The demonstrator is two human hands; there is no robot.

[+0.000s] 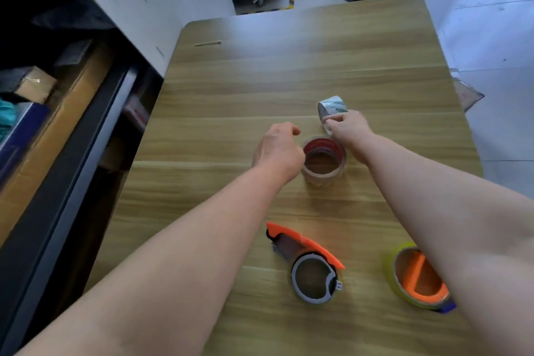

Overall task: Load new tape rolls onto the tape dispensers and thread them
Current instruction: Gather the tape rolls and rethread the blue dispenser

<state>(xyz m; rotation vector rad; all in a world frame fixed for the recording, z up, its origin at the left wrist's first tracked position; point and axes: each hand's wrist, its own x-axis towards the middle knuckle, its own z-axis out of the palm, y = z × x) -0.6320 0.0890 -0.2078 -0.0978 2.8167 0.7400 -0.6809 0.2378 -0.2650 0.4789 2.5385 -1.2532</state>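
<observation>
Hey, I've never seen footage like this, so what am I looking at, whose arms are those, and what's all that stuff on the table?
There is one picture, taken by a camera worn on a person's head, looking down at their own bare arms over a wooden table. The right hand pinches a small patterned tape roll, tilted on edge. The left hand is loosely curled and holds nothing, beside a clear tape roll with a red core lying flat. Nearer the person lie an orange tape dispenser and a yellowish roll on an orange holder, partly hidden by the right arm.
</observation>
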